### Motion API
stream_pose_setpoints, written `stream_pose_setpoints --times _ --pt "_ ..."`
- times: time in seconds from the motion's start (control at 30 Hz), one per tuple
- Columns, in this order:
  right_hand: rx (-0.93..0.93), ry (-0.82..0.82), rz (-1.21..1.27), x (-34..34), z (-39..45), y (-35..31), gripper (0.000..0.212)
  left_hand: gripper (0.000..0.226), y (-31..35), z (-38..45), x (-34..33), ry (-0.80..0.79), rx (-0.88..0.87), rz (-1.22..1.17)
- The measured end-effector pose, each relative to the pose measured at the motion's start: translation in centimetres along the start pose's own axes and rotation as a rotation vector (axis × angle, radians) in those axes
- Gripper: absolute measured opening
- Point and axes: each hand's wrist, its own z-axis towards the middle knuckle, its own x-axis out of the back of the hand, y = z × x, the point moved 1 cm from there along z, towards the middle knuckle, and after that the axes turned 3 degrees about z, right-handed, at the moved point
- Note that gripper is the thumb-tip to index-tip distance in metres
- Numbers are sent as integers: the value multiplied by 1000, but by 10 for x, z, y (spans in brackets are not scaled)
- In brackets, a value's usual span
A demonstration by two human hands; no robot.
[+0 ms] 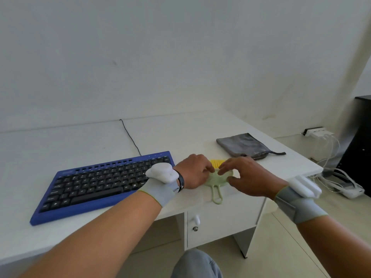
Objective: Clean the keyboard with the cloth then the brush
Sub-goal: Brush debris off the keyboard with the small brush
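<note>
A blue keyboard (pixel 104 183) with black keys lies on the white desk (pixel 180 133), its black cable running to the back edge. Right of it lies a pale green brush (pixel 216 183) with yellow bristles and a loop handle pointing toward me. My left hand (pixel 193 171) and my right hand (pixel 247 177) both lie over the brush's round body, fingertips touching it from either side. A folded grey cloth (pixel 245 146) rests behind the brush, apart from both hands.
The desk's right edge is just beyond my right hand; a drawer with a knob (pixel 196 219) sits below. On the floor at the right are a power strip (pixel 315 132), white cables and a dark cabinet (pixel 359 141). My knee shows below.
</note>
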Motion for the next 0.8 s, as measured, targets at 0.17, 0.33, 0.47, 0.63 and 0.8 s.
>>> stream_pose_setpoints --times 0.17,0.33,0.47,0.63,0.8 --pt "-70 -169 -38 0 -19 -15 48 38 1 -18 -10 -48 -12 34" --pt "-39 -87 -181 -8 -26 -27 49 41 7 -36 -10 -76 -20 25" --pt "0 20 -155 -11 -30 -32 13 55 11 -52 -9 -157 -10 21" --pt "26 -36 -223 -8 -34 -37 18 54 11 -60 -17 -73 -70 170" --pt "-8 -32 -258 -18 -37 -39 45 25 15 -58 -25 94 -158 307"
